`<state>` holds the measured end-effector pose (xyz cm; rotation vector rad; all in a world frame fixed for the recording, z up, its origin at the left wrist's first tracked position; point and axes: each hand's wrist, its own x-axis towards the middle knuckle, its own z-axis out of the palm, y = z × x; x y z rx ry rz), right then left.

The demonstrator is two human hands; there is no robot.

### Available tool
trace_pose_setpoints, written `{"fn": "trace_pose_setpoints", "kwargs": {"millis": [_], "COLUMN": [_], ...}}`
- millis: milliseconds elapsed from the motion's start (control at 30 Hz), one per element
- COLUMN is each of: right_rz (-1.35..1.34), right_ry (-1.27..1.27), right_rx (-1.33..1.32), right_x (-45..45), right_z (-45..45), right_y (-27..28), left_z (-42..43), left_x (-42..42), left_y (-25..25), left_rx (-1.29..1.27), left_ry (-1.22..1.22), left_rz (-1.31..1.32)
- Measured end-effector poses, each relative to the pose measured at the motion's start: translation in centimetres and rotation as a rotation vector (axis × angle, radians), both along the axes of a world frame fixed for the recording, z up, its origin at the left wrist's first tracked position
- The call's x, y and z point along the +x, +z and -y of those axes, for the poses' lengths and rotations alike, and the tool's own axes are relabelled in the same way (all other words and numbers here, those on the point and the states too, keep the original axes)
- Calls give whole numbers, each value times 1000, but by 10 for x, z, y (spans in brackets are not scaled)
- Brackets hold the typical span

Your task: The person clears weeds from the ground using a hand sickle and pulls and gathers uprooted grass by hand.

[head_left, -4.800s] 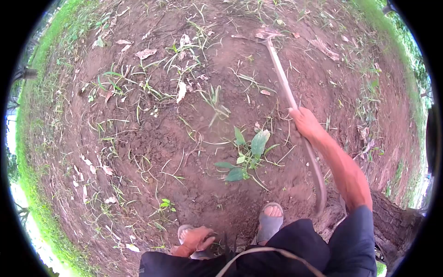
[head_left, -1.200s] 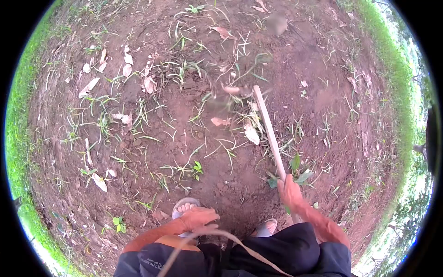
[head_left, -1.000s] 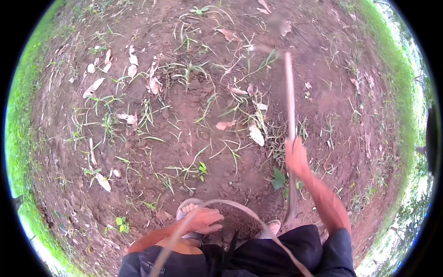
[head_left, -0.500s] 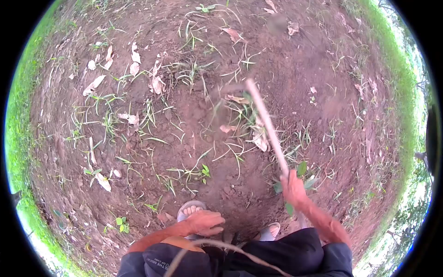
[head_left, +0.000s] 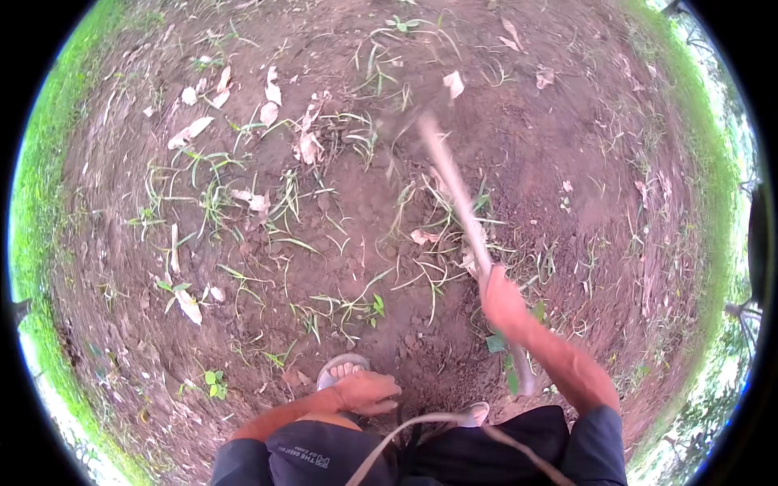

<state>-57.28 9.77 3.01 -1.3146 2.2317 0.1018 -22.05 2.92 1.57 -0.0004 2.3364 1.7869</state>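
Observation:
My right hand (head_left: 504, 304) is closed around the pale wooden handle of a hoe (head_left: 460, 194). The handle slants up and left over the soil, and its butt end shows below my wrist. Motion smears the hoe's head at the far end, near grass tufts and dry leaves. My left hand (head_left: 369, 393) hangs loosely by my left knee with its fingers stretched out and nothing in them. Below the hoe is a clump of weeds (head_left: 438, 215) mixed with dry leaves.
Bare brown soil (head_left: 340, 219) carries scattered grass tufts and dry leaves (head_left: 193, 131). My sandalled left foot (head_left: 344, 368) is close to my left hand. A pale strap (head_left: 421, 419) crosses above my lap. Green grass (head_left: 49, 162) borders the sides.
My right hand and the hoe have moved up and slightly left, away from my body. The ground view has shifted a little to the right. My left hand stays by the knee.

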Motion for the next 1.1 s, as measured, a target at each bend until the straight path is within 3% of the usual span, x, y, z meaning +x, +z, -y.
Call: {"fn": "trace_pose_setpoints", "kwargs": {"millis": [33,133,200,300,400,433,500,600,633,667,700,800,833,900,933,1000,1100], "right_rz": [119,168,55,-173,-142,-131,-517,-15,59,227,281,330,276,274,260,235,142], "right_ry": [-112,-21,-98,68,-263,-255,423,-56,64,-44,46,49,133,-42,21,-78,-16], "right_rx": [32,125,-18,-280,-376,-370,-154,142,142,215,206,269,224,103,-137,-274,-277], "right_x": [15,26,13,-36,-53,-40,-8,77,92,105,109,106,98,101,98,112,140], "right_z": [-13,-27,-8,47,130,130,126,72,43,28,4,-10,-13,28,42,101,135], "right_y": [12,22,18,-20,-36,-35,-27,5,12,27,26,42,31,38,20,17,-5], "left_z": [0,3,1,2,6,6,3,-17,-3,-4,-7,-4,-6,-6,-5,-5,-6], "left_x": [0,0,1,0,-4,-3,2,9,4,4,5,5,6,7,7,7,8], "left_y": [-1,3,1,2,7,6,2,-24,-2,-5,-9,-7,-8,-6,-5,-5,-6], "left_rx": [-7,-10,-6,18,117,104,72,60,22,23,20,22,7,-29,-36,-26,-49], "left_ry": [-19,2,28,32,20,41,64,51,29,39,55,99,97,73,77,83,64], "left_rz": [-10,-51,-59,-56,5,-39,-74,-81,-11,-13,-61,-112,-117,-120,-115,-143,-126]}}
